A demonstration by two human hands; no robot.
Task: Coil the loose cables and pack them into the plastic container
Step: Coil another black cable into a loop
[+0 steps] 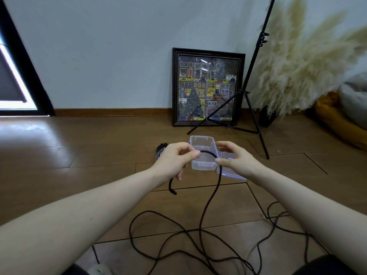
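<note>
A long black cable [206,205] lies in loose loops on the wooden floor and rises to both hands. My left hand [173,160] grips it near one end, and the plug end hangs down below the fist. My right hand [233,157] pinches the same cable a short span away, so it arches between the hands. Just behind them stands the clear plastic container [202,140], open, with its lid [232,173] lying at its right. A small dark coiled bundle [161,147] lies to the container's left, partly hidden by my left hand.
A framed picture [207,86] leans on the wall behind. A black tripod stand [250,100] has legs spread right of the container. Pampas grass [297,66] and cushions [341,120] fill the far right. A white object [99,269] lies at the bottom edge.
</note>
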